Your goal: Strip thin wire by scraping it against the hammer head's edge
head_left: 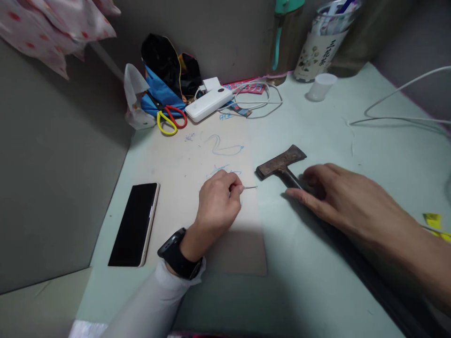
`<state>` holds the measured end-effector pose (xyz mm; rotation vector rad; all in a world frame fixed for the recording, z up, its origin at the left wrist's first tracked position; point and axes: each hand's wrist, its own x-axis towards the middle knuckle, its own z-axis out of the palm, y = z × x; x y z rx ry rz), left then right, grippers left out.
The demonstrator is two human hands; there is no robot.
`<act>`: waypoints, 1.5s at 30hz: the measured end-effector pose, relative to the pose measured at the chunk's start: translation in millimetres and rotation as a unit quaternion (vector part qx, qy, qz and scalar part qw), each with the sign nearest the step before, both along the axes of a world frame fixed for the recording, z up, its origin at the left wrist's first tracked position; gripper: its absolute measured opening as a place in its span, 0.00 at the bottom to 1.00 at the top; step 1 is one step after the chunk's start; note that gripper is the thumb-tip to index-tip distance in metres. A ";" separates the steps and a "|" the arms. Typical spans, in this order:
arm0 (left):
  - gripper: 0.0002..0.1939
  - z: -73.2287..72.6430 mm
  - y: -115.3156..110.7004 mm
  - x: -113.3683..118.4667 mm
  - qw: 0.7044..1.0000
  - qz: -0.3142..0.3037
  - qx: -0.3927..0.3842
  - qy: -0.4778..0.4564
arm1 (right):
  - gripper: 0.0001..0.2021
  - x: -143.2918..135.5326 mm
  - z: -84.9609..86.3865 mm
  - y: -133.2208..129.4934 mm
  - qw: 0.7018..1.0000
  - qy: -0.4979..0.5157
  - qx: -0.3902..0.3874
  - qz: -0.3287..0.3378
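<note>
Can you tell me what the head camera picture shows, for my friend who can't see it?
A person's left hand pinches a thin nail flat on a board while the right hand rests on the handle of a rusty hammer on a pale green desk. A black phone, scissors and a white power bank lie nearby.

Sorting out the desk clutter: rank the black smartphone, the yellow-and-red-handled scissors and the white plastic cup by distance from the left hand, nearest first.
1. Black smartphone, left of the left hand.
2. Yellow-and-red-handled scissors, behind it, far-left.
3. White plastic cup, far right, by the wall.
</note>
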<state>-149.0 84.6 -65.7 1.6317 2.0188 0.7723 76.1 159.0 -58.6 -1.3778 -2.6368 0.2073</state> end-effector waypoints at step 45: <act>0.10 7.0 20.3 -6.8 0.993 -0.059 -0.074 0.067 | 0.23 -26.3 2.5 -47.7 0.988 0.047 -0.037 0.140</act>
